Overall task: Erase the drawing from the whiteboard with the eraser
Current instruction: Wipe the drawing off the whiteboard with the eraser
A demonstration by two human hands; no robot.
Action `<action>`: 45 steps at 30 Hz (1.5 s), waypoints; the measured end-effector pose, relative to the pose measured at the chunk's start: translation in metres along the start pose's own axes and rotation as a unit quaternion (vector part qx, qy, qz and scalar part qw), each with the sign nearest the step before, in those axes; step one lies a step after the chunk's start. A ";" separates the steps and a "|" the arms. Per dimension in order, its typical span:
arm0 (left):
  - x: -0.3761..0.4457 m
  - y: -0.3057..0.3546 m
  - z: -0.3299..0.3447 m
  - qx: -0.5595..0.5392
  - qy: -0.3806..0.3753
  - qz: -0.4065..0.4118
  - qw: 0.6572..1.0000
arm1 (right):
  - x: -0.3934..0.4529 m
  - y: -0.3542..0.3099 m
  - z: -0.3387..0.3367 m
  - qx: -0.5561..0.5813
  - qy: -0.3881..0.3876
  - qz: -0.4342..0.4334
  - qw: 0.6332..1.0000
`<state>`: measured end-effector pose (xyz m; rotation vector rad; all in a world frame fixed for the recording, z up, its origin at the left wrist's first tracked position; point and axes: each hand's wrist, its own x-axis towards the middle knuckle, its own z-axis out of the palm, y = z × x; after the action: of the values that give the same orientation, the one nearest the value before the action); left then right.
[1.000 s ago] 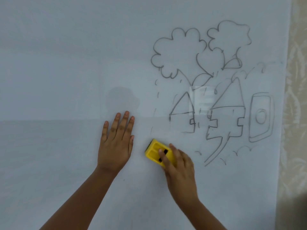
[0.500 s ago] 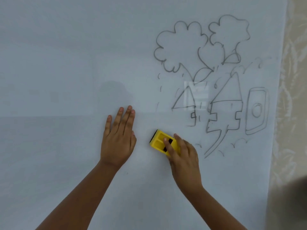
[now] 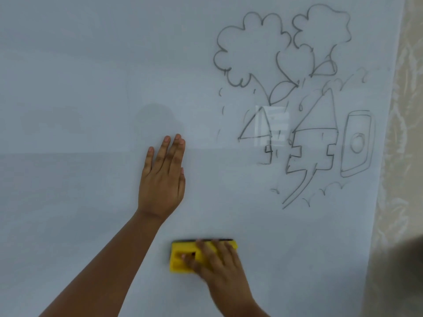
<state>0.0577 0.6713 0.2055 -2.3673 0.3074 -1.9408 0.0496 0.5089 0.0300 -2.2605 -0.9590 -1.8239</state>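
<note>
A whiteboard (image 3: 80, 76) fills the view. On its right part is a black line drawing (image 3: 295, 106) of trees, two houses and a rounded box; the left house has its lower part partly wiped away. My right hand (image 3: 217, 264) presses a yellow eraser (image 3: 183, 257) flat on the board, low down, well below and left of the drawing. The hand and eraser are blurred. My left hand (image 3: 163, 177) rests flat on the board with its fingers together, above the eraser and left of the drawing, holding nothing.
The board's right edge meets a beige patterned wall (image 3: 402, 133). A dark blurred shape (image 3: 402, 277) sits at the lower right corner. Faint reflections show on the board's surface.
My right hand has slid the eraser down the board and turned it level. The lower left lines of the small house are gone. My left hand has stayed flat on the board.
</note>
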 end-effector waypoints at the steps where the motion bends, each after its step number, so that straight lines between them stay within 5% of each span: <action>1: 0.000 0.000 0.001 0.008 0.000 -0.001 1.000 | 0.011 0.013 -0.005 -0.009 0.013 0.022 1.000; 6: -0.002 0.000 0.005 0.038 0.004 0.003 0.999 | 0.086 0.054 -0.026 0.042 0.044 0.232 0.971; 11: -0.003 0.002 0.006 0.060 0.005 0.004 0.998 | 0.113 0.091 -0.035 0.014 0.031 0.091 0.995; 17: -0.003 0.002 0.007 0.064 0.008 0.002 0.998 | 0.182 0.152 -0.052 0.017 0.102 0.360 0.927; 23: -0.004 0.002 0.010 0.076 0.017 0.002 0.997 | 0.139 0.119 -0.039 0.004 0.058 0.177 0.982; 29: -0.002 0.003 0.009 0.077 0.013 0.002 0.997 | 0.185 0.166 -0.053 -0.006 0.094 0.324 0.941; 36: -0.001 0.003 0.007 0.086 0.010 0.001 0.996 | 0.159 0.121 -0.040 -0.007 0.055 0.139 0.989; 42: -0.002 0.004 0.007 0.084 0.004 -0.001 0.996 | 0.201 0.163 -0.061 0.000 0.077 0.281 0.957; 45: 0.000 0.005 0.005 0.077 0.013 -0.006 0.997 | 0.215 0.141 -0.056 -0.004 0.076 0.197 0.977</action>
<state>0.0622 0.6664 0.2038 -2.2554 0.1388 -1.9253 0.0938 0.4606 0.2852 -2.0876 -0.4386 -1.7872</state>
